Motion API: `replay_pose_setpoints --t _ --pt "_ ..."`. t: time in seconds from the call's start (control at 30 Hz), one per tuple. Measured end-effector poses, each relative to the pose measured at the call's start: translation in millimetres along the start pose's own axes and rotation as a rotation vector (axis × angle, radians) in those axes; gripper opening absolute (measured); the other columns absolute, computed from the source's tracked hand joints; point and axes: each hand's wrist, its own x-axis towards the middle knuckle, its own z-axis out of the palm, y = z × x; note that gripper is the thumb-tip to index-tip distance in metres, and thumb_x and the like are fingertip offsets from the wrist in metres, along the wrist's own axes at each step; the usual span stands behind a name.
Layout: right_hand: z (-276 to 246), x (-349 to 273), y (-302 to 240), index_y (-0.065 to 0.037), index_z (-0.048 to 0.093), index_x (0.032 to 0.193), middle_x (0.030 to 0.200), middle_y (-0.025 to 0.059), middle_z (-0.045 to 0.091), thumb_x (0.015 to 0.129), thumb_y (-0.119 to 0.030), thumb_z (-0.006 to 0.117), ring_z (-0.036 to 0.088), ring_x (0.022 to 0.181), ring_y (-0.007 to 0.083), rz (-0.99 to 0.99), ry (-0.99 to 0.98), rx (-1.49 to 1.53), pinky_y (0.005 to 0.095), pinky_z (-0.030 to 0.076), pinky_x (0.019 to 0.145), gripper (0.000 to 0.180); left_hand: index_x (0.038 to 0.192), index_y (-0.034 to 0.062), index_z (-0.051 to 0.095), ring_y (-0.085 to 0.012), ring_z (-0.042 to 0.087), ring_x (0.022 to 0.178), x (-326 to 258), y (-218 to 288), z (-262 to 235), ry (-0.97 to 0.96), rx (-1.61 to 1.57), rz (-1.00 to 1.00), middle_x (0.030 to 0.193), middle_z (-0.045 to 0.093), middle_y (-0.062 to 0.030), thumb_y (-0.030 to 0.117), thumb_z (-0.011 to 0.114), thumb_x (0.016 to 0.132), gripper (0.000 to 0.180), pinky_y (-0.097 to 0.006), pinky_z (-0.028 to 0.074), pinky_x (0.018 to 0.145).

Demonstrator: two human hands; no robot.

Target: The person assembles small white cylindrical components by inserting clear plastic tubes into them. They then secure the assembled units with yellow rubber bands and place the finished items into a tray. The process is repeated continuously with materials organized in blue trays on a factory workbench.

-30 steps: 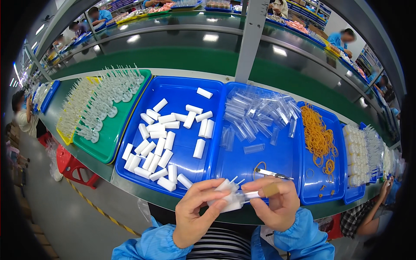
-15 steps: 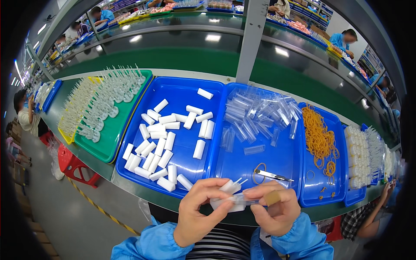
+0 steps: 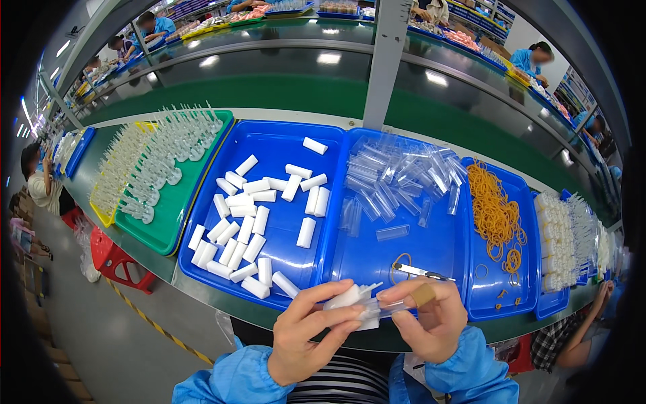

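At the bench's point(image 3: 202, 289) near edge, I am pinching a white plastic bundle point(image 3: 350, 303) in my left hand point(image 3: 306, 340), steadying it while my right hand point(image 3: 431, 323) is gripping a clear tube point(image 3: 390, 308) against it.

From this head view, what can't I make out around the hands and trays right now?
- Head view: how many white pieces the left hand holds; its fingers cover them.
- Whether the clear tube in the right hand is already fitted over a piece; too small and see-through.
- Far-right tray: its contents squeeze into the fisheye rim.
- Tool on the middle blue tray: kind too small to tell.
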Motion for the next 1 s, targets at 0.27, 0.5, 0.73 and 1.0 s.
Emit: replay_pose_setpoints --t 0.27,0.5,0.73,1.0 --pt "2 5 -4 0.001 0.054 0.11 0.115 0.0191 0.066 0.089 0.005 0.066 0.067 0.106 0.0245 0.057 -0.074 -0.115 0.0359 0.055 0.091 0.025 0.113 0.0058 0.075 -0.0247 0.067 0.106 0 4 2 0.066 0.032 -0.043 0.126 0.064 -0.0163 0.001 0.078 0.08 0.033 -0.031 0.056 0.084" --pt "-1 18 -4 0.003 0.048 0.125 0.112 0.0173 0.067 0.089 0.001 0.07 0.066 0.104 0.0224 0.254 0.043 0.055 0.034 0.053 0.094 0.041 0.12 0.0033 0.07 -0.0289 0.063 0.116 1 2 -7 -0.022 0.003 -0.058 0.133 0.056 -0.0187 -0.002 0.074 0.084 0.037 -0.034 0.055 0.089" --pt "-14 22 -2 0.0 0.053 0.116 0.106 0.0154 0.069 0.084 0.0 0.077 0.067 0.101 0.0196 0.279 -0.032 0.077 0.0342 0.051 0.094 0.04 0.108 -0.0046 0.062 -0.0375 0.058 0.122 -13 -11 -11 0.073 -0.565 -0.242 0.118 0.053 -0.0154 -0.014 0.07 0.082 0.029 -0.043 0.056 0.101" --pt "1 12 5 -0.002 0.06 0.104 0.106 0.0114 0.07 0.083 -0.003 0.079 0.066 0.105 0.0188 0.316 -0.132 0.104 0.0338 0.049 0.096 0.029 0.112 -0.0047 0.059 -0.0386 0.059 0.12 -22 -18 -4 0.068 -0.57 -0.159 0.119 0.053 -0.0157 -0.015 0.073 0.079 0.037 -0.041 0.057 0.1"
